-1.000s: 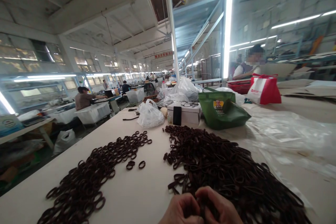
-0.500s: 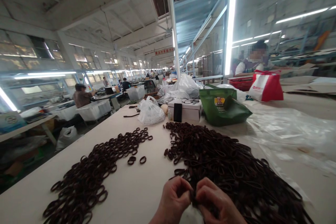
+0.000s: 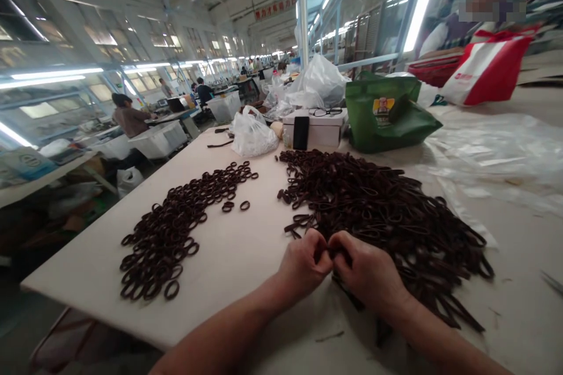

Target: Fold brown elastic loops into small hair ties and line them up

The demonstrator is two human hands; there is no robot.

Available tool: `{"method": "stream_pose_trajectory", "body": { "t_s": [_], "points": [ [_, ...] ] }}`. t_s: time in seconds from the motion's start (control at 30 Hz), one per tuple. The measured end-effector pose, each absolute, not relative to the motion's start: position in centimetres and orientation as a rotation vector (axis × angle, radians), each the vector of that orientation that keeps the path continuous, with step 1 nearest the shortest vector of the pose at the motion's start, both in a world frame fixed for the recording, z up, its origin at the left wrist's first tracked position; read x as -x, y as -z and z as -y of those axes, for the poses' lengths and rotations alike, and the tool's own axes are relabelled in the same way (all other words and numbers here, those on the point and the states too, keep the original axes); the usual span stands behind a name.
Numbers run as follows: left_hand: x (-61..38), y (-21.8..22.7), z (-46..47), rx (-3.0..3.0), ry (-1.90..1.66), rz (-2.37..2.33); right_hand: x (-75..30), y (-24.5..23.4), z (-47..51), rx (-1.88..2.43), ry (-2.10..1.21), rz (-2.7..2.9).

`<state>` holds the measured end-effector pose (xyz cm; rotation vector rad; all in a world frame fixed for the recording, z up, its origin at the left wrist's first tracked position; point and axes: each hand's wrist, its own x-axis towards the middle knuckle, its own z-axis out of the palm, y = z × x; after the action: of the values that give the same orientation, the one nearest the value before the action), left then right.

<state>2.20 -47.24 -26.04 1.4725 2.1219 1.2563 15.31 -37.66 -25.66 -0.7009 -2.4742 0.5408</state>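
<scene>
strip [image 3: 331, 250] between both hands [image 3: 302, 265]

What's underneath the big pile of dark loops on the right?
The pale tabletop shows around the dark pile, with clear plastic sheeting to its right. Whatever lies directly beneath is covered; whether the sheeting continues under cannot be told.

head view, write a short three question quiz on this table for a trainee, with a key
1. True or false: the dark rings lie to the right of the dark looped strips.
2. Where are the left hand and right hand?
A) inside the green bag
B) close together, beside the dark looped strips
C) over the dark rings
3. Fill in: the eyeglasses rest on a pale ____.

Key: 1 false; 2 B; 3 box.
</scene>
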Motion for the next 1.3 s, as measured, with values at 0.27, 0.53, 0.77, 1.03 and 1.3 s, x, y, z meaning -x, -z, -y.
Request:
{"method": "stream_pose_trajectory", "body": {
  "t_s": [0.27, 0.53, 0.77, 1.03, 1.3],
  "points": [
    [-1.6, 25.5, 46.8, -1.481, -1.249, -2.203, -15.4, 25.3, 37.0, 0.694, -0.778, 2.406],
    [8.8, 23.9, 49.0, -1.035, -1.193, -2.666, -15.5, 25.4, 36.7, 0.497, -0.762, 2.316],
    [10.0, 24.0, 49.4, -1.173, -1.010, -2.657, -15.4, 25.6, 36.6, 0.461, -0.704, 2.358],
    [6.0, 25.5, 47.3, -1.396, -0.786, -2.440, -15.4, 25.4, 37.0, 0.459, -0.718, 2.401],
    [2.7, 24.2, 47.8, -0.910, -1.182, -1.560, -14.7, 26.0, 37.2, 0.411, -0.992, 2.176]
  ]
}}
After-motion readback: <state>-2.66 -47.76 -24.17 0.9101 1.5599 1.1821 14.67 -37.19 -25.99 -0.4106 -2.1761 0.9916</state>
